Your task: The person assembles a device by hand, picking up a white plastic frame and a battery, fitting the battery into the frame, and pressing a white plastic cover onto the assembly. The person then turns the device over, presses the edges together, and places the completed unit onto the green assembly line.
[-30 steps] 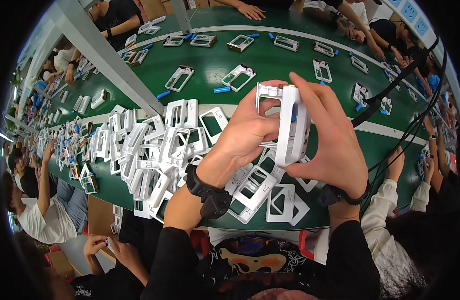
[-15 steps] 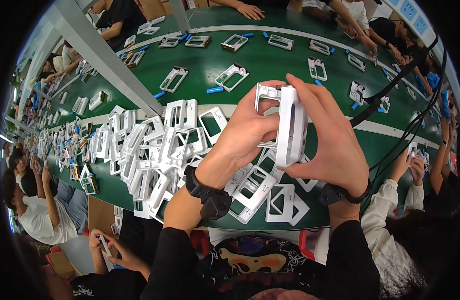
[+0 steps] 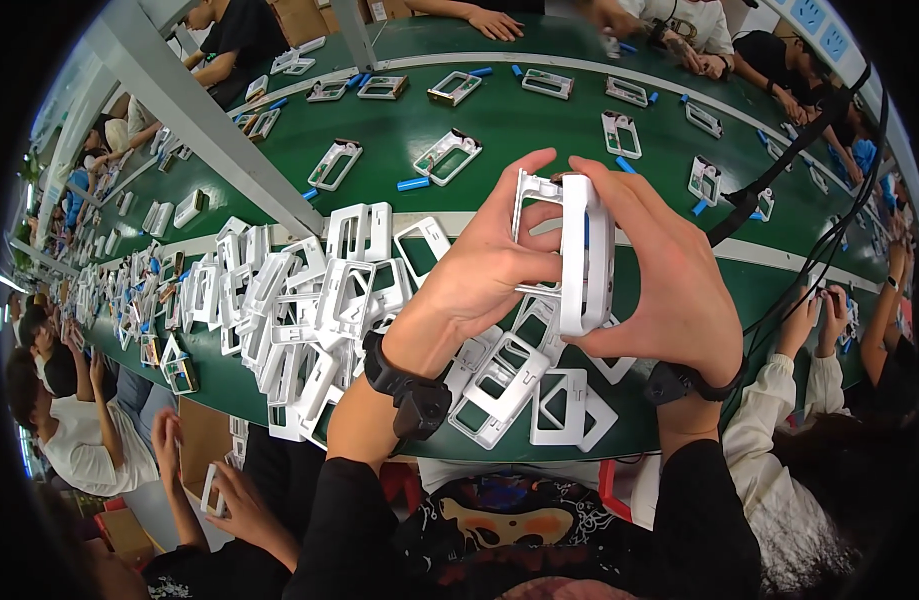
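A white plastic housing (image 3: 576, 270) is held up on edge over the near side of the table, its narrow side toward me. My right hand (image 3: 674, 275) grips it, thumb at the lower end and fingers at the upper end. From the left, my left hand (image 3: 479, 270) is closed on a white rectangular frame (image 3: 539, 187), with fingers through its opening. Frame and housing are side by side; whether they are joined I cannot tell. Something blue shows inside the housing. Below and left of my hands lies a heap of white plastic frames (image 3: 344, 290).
A green conveyor belt (image 3: 379, 115) carries open housings (image 3: 447, 157) with blue cylindrical cells (image 3: 413, 184). A grey metal post (image 3: 209, 120) slants at the left, and black cables (image 3: 829, 230) hang at the right. Co-workers sit on both sides; one person's hand (image 3: 244, 510) holds a white part.
Housings and cells on the belt have shifted a little to the left. My fingers have moved slightly on the held pieces. At lower left, the co-worker's hands have moved apart.
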Tool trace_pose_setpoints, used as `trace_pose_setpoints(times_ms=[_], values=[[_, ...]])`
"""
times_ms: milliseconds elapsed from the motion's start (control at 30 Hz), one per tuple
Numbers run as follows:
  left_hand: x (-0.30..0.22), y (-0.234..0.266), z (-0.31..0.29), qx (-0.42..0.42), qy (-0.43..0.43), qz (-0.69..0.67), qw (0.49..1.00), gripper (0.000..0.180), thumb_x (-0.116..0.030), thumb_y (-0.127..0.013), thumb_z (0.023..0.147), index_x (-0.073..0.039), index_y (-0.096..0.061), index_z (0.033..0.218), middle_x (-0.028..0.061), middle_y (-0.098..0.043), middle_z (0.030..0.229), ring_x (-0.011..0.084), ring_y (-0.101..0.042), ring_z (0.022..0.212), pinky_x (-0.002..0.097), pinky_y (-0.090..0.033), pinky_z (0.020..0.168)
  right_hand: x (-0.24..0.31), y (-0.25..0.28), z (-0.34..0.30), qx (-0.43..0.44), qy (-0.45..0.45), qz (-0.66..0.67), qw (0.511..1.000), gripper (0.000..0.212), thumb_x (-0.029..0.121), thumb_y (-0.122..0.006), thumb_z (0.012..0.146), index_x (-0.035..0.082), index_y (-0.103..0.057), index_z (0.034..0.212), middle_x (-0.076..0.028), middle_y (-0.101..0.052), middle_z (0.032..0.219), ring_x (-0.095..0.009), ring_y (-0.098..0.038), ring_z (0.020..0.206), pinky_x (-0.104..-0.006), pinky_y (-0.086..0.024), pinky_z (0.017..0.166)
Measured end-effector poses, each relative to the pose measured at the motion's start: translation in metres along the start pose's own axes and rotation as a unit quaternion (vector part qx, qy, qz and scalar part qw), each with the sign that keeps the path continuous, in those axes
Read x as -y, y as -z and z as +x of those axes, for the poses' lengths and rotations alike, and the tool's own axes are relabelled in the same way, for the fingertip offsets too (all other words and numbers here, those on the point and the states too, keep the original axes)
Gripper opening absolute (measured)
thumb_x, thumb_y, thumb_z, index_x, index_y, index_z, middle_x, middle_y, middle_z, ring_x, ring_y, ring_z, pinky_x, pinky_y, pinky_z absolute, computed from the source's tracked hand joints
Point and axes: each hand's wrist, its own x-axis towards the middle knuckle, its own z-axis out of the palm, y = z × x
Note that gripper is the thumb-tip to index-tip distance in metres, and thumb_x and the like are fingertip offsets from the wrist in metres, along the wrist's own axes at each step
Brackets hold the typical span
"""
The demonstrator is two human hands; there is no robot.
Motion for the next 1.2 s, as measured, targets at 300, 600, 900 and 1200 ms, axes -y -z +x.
trace_pose_setpoints(times_ms=[300, 600, 900, 1200], values=[[0.002, -0.006, -0.002, -0.006, -0.033, 0.081, 0.996, 0.103, 0.020, -0.065, 0.066, -0.016, -0.016, 0.150, 0.0171, -0.047, 0.128, 0.0243, -0.061, 0.108, 0.0360, -0.055, 0.084, 0.008, -0.008, -0.003, -0.027, -0.034, -0.042, 0.998, 0.093, 0.017, -0.080, 0.045, 0.007, -0.049, 0.133, -0.013, -0.056, 0.120, -0.035, -0.061, 0.104, -0.0389, -0.051, 0.082], [-0.001, -0.010, -0.004, -0.021, -0.047, 0.132, 0.990, 0.101, 0.020, -0.061, 0.067, -0.017, -0.016, 0.150, 0.0178, -0.045, 0.128, 0.0248, -0.059, 0.112, 0.0378, -0.056, 0.084, 0.000, -0.010, -0.001, -0.008, 0.009, -0.022, 1.000, 0.095, 0.018, -0.081, 0.046, 0.006, -0.046, 0.133, -0.015, -0.051, 0.125, -0.037, -0.058, 0.105, -0.0397, -0.050, 0.082], [0.000, -0.012, -0.004, -0.036, -0.052, 0.105, 0.992, 0.103, 0.018, -0.066, 0.066, -0.016, -0.019, 0.150, 0.0128, -0.048, 0.125, 0.0235, -0.058, 0.111, 0.0389, -0.054, 0.089, -0.005, -0.009, 0.004, 0.008, 0.006, 0.007, 1.000, 0.096, 0.018, -0.080, 0.046, 0.005, -0.046, 0.134, -0.015, -0.051, 0.124, -0.036, -0.058, 0.104, -0.0389, -0.050, 0.084], [0.000, -0.010, -0.005, -0.023, -0.062, 0.090, 0.994, 0.108, 0.013, -0.072, 0.066, -0.020, -0.016, 0.153, 0.0131, -0.043, 0.130, 0.0289, -0.055, 0.119, 0.0407, -0.052, 0.095, -0.007, -0.014, 0.007, -0.033, 0.021, -0.009, 0.999, 0.094, 0.017, -0.079, 0.047, 0.004, -0.046, 0.134, -0.016, -0.051, 0.122, -0.036, -0.059, 0.103, -0.0389, -0.050, 0.084]])
